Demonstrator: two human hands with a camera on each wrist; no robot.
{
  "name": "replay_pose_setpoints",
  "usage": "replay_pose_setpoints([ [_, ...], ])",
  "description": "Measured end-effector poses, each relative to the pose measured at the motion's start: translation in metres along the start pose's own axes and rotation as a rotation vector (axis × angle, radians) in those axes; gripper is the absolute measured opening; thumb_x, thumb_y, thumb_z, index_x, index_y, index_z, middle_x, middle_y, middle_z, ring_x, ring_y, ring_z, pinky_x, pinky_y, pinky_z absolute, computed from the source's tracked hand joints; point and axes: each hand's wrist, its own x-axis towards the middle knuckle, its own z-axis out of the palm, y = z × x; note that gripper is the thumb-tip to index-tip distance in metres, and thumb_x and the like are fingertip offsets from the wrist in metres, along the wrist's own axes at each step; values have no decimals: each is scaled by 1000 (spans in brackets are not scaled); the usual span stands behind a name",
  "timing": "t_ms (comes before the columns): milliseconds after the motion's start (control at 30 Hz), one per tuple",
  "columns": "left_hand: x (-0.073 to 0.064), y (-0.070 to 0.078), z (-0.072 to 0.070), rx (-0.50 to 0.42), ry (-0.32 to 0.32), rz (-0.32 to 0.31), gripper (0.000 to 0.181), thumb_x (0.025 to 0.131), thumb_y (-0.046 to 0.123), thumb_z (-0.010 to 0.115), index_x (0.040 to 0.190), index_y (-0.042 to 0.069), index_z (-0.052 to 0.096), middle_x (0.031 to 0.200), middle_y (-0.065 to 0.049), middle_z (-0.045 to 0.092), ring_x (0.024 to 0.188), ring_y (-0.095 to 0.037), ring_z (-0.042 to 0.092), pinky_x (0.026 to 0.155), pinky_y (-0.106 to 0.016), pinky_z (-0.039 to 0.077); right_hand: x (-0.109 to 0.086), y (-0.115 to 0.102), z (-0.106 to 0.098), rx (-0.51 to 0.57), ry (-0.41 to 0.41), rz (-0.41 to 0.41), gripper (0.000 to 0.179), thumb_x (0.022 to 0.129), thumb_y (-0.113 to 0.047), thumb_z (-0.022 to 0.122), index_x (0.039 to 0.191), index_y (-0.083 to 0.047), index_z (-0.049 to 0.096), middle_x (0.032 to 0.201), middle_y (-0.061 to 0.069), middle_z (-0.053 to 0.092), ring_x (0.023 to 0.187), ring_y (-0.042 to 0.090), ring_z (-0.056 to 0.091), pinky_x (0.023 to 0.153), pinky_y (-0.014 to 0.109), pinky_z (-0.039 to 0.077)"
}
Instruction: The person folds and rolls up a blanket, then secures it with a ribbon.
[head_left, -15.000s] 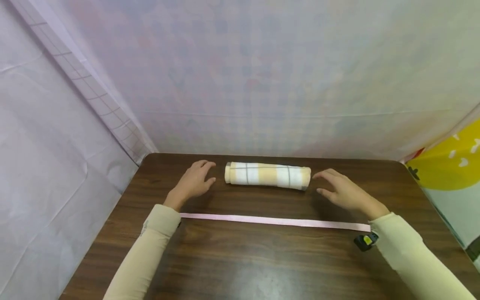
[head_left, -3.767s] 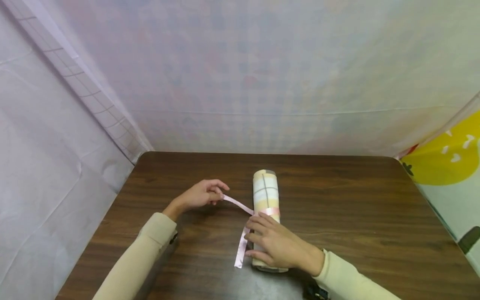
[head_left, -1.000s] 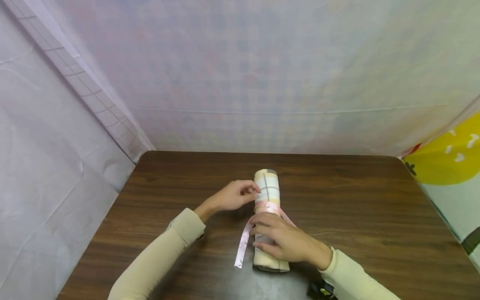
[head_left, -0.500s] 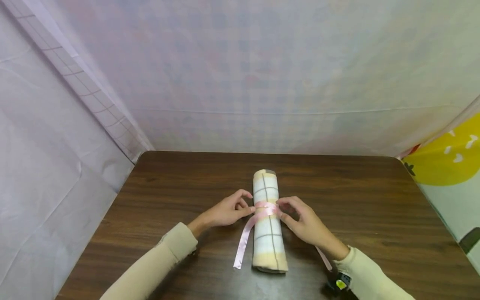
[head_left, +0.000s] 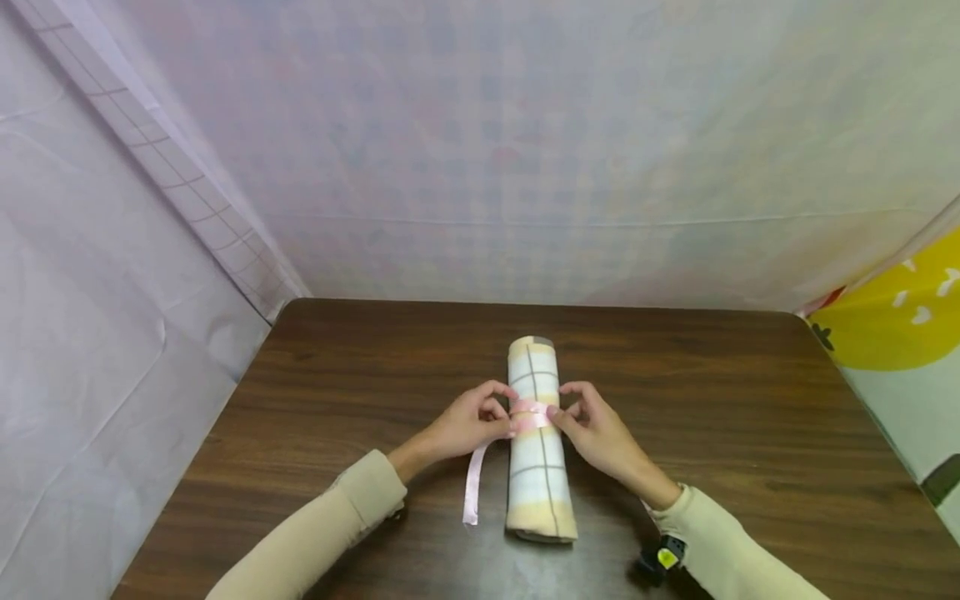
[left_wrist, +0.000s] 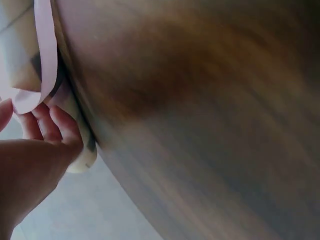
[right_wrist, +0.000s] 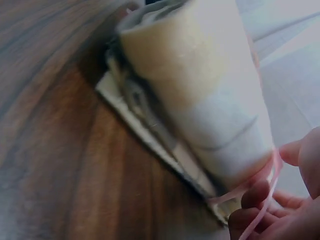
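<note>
A rolled towel (head_left: 542,479), checked in white and yellow with grey lines, lies lengthwise away from me. Pink ribbon (head_left: 531,419) goes round its middle in two bands, and one loose tail hangs at the left. My left hand (head_left: 467,423) is at the roll's left side, pinching the ribbon (left_wrist: 47,45) between thumb and fingers. From the right side, my right hand (head_left: 602,435) has its thumb on the band. In the right wrist view its curled fingers hold a ribbon strand (right_wrist: 265,207) against the towel (right_wrist: 200,85). The roll's underside is hidden in the head view.
The dark brown wooden table (head_left: 360,358) reaches back to a pale patterned curtain (head_left: 480,167). A white sheet (head_left: 97,333) hangs at the left. A yellow printed shape (head_left: 892,317) is at the right, and a black wrist device (head_left: 663,557) sits by the right cuff.
The towel has turned from crosswise to lengthwise, and the ribbon, once flat on the table, now wraps it. Within the last second my right hand moved from the roll's top to its right side.
</note>
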Motion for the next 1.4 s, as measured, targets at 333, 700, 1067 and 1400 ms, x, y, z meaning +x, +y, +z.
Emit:
replay_pose_setpoints([
  [333, 3, 2, -1, -293, -4, -91, 31, 93, -3, 58, 124, -6, 57, 84, -2, 67, 73, -12, 65, 72, -27, 56, -2, -12, -5, 71, -14, -102, 15, 93, 0, 63, 108, -2, 60, 68, 12, 63, 51, 8, 46, 47, 22, 35],
  [700, 6, 7, -6, -180, 52, -132, 25, 93, 9, 67, 116, 2, 64, 82, -4, 64, 73, -16, 54, 65, -24, 42, -7, -10, -11, 107, -52, -95, 17, 88, -3, 71, 104, 0, 63, 72, 13, 67, 64, 27, 64, 58, 28, 51],
  [1067, 4, 7, -11, -23, 27, -42, 23, 90, 2, 69, 113, 2, 65, 76, -5, 61, 62, -13, 48, 53, -19, 37, -5, 4, -19, 71, -62, -119, 14, 89, 0, 69, 101, -1, 63, 68, 9, 65, 51, 7, 49, 43, 22, 38],
  [1400, 0, 2, -15, 132, 8, -12, 16, 93, 2, 65, 108, 3, 65, 72, -2, 57, 56, -7, 45, 50, -19, 37, -5, 20, -21, 59, -87, -109, 10, 89, -2, 70, 94, 2, 62, 67, 8, 65, 52, 9, 53, 47, 24, 45],
])
